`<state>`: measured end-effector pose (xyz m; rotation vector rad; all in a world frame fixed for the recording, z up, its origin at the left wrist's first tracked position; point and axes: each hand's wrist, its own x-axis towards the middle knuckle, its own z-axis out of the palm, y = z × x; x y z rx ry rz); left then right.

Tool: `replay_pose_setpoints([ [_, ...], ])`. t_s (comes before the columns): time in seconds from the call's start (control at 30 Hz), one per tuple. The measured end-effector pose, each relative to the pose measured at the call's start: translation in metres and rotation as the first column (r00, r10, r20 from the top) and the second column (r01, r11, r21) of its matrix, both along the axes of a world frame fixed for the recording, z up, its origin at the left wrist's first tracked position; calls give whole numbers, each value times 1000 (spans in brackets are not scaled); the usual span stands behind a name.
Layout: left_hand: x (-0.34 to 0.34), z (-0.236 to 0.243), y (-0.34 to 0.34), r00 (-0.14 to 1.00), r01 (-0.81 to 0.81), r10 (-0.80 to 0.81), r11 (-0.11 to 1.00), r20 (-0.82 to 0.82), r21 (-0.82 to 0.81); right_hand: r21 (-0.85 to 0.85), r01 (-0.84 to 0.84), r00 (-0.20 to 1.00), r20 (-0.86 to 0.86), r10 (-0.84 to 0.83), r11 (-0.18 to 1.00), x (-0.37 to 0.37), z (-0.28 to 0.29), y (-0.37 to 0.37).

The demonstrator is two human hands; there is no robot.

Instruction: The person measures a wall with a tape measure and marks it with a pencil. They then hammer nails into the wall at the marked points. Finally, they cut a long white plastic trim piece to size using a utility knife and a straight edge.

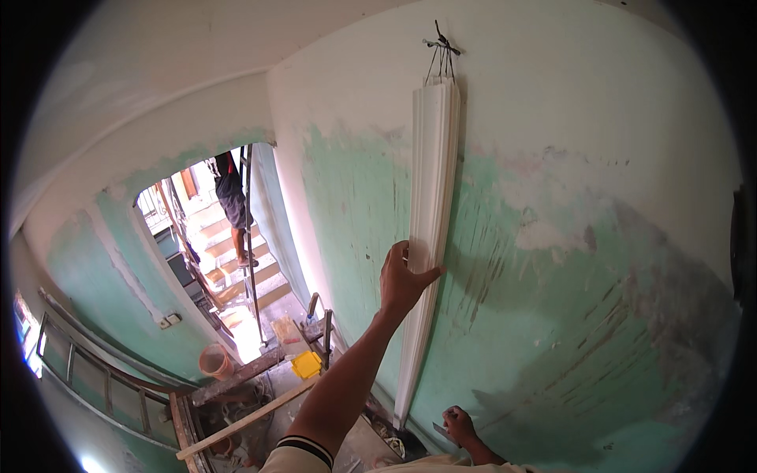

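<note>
A bundle of long white moulding strips (432, 165) hangs almost upright against the green and white wall. Black cord (441, 59) ties its top end to a point on the wall. My left hand (404, 280) is closed around the bundle at about mid-length, thumb on the right side and fingers over the left edge. Low down, to the right of the bundle's bottom end, my right hand (460, 426) grips a small tool with a flat metal blade (442, 431). Its exact kind cannot be made out, as the fingers cover the handle.
Through a doorway at left, a person (233, 197) stands by a ladder (249, 236) on steps. Below lie a yellow container (307, 363), an orange bucket (215, 360), a wooden plank (248, 418) and rubble. A metal ladder (106, 386) leans along the left wall.
</note>
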<state>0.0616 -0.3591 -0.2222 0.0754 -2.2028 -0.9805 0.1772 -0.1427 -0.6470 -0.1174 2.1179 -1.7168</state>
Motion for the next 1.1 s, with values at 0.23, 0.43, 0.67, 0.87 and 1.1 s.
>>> replay_pose_setpoints([
  [0.23,7,13,3,997,-11,9,999,-72,-33,-7,-46,998,-49,45,999,-11,-5,-6],
  [0.43,25,50,8,992,-34,28,998,-126,-45,27,-159,815,-560,147,987,-28,-34,-6],
  [0.67,60,65,1,983,-79,73,996,-166,-30,-44,-102,971,-223,90,994,-23,36,-50],
  [0.87,96,51,0,970,-175,170,984,-174,-13,-16,-186,821,-552,146,982,-13,102,-93],
  [1.1,122,28,-30,935,-251,244,968,-258,8,-127,-76,690,-722,-40,989,-30,136,-167],
])
